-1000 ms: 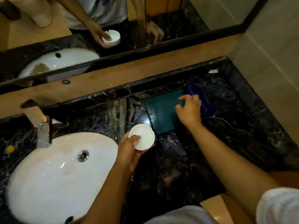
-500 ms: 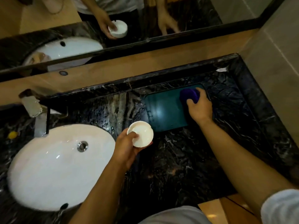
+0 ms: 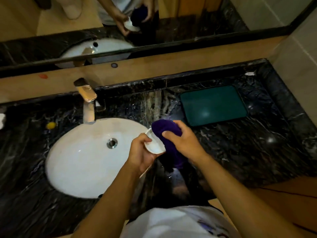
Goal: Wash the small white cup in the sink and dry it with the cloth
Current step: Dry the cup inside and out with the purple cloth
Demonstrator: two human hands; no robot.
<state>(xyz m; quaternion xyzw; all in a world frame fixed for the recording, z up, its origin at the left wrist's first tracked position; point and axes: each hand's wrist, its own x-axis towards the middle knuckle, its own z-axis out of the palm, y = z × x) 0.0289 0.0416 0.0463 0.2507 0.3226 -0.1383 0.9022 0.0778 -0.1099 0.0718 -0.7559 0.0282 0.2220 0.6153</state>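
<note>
Beside the faucet point(image 3: 89, 107), sink point(image 3: 82, 162) sat left; over its right rim, left hand point(image 3: 142, 155) gripped white cup point(image 3: 154, 146), right hand point(image 3: 185, 143) clutched purple cloth point(image 3: 166, 133) against it. Green tray point(image 3: 213, 105) lay right. No legible writing.

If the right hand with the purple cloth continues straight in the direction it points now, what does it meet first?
The right hand points up and left, pushing the purple cloth ahead. First in that line is the small white cup held by the left hand. The cloth seems to overlap the cup's rim already, though depth is unclear.
</note>
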